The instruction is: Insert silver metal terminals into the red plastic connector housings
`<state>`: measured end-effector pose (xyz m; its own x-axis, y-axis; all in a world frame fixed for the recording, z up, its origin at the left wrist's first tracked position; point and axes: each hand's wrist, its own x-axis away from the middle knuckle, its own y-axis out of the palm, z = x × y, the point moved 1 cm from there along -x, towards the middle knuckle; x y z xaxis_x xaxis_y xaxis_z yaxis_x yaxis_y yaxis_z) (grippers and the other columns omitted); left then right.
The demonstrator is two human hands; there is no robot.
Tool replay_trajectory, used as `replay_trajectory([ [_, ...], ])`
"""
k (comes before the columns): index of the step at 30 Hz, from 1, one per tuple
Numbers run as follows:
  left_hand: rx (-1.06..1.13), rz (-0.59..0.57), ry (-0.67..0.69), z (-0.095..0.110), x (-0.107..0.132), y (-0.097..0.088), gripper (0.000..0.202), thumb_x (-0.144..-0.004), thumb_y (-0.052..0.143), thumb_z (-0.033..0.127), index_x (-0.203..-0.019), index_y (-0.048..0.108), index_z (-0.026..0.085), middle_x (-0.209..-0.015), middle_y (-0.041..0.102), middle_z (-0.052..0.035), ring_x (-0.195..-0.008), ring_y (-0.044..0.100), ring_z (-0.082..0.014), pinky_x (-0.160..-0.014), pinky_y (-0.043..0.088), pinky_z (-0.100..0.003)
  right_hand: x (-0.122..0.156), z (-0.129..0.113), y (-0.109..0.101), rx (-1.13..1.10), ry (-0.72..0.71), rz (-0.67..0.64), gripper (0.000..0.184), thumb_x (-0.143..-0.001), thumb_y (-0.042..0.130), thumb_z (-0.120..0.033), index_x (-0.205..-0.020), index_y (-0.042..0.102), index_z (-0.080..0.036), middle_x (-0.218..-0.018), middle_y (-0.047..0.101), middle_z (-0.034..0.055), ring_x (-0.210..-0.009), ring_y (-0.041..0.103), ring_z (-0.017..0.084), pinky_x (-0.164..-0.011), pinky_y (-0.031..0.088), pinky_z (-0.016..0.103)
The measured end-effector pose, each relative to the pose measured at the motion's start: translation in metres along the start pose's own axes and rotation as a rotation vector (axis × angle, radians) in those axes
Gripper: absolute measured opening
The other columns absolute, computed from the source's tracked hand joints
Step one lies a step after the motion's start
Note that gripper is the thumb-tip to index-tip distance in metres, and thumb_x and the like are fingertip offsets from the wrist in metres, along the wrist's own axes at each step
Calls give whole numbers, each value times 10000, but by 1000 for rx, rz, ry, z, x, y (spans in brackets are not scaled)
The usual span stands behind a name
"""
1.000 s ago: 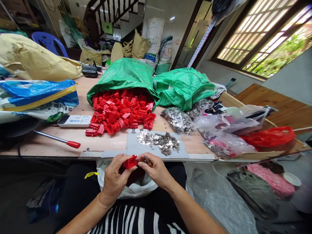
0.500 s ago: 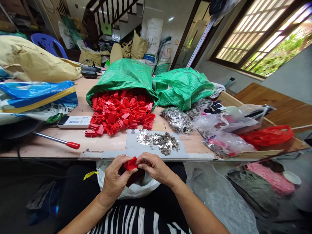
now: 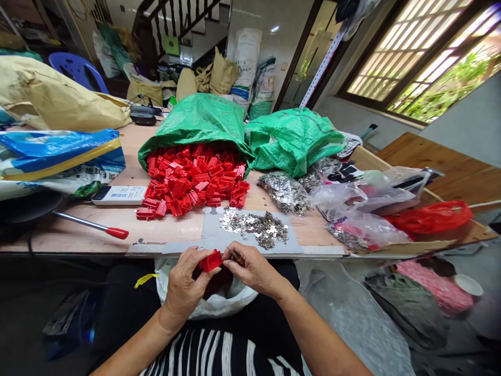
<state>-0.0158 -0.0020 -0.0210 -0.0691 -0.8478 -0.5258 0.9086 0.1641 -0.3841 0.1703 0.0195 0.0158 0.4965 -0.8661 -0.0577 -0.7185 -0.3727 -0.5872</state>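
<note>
Between the thumb and fingers of my left hand is a small red plastic housing, its hollow side partly showing. My right hand is closed around a thin tool with a dark tip and a brownish part; its exact kind is unclear. The fingertips of that hand are close beside the housing's right end. Both hands are over an open white sack in the lap. Beyond them, small silvery metal pieces lie on a grey mat.
A green woven bag spills many red housings onto the table. Another green bag and a clear bag of metal pieces are to the right. A red-tipped lever juts out at left, near a white box.
My right hand has drawn slightly right, away from the red housing, and more of the thin tool shows. My left hand still holds the housing, now tilted a little.
</note>
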Motion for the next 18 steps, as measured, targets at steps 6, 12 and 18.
replay_trajectory([
  [6, -44, -26, 79, 2, -1, 1, 271, -795, 685, 224, -1056, 640, 278, -938, 742, -11, -874, 677, -208, -976, 458, -406, -2, -3, 0, 77, -9, -29, 97, -799, 541, -86, -816, 556, -180, -727, 581, -27, -657, 501, 102, -620, 361, 198],
  [12, -79, -13, 110, 0, 2, 2, 263, -797, 687, 243, -1055, 639, 261, -934, 738, -26, -923, 671, -224, -960, 478, -405, -5, -4, 6, 95, -56, 16, 123, -802, 549, -60, -788, 579, -178, -766, 586, -4, -708, 524, 118, -660, 386, 214],
  [18, -88, 35, 75, -2, 6, 1, 230, -806, 680, 252, -1030, 633, 227, -918, 723, -41, -975, 652, -239, -870, 527, -389, 0, 4, 8, -186, 5, 45, 128, -889, 557, -232, -915, 668, -174, -847, 603, 31, -795, 553, 144, -722, 410, 249],
])
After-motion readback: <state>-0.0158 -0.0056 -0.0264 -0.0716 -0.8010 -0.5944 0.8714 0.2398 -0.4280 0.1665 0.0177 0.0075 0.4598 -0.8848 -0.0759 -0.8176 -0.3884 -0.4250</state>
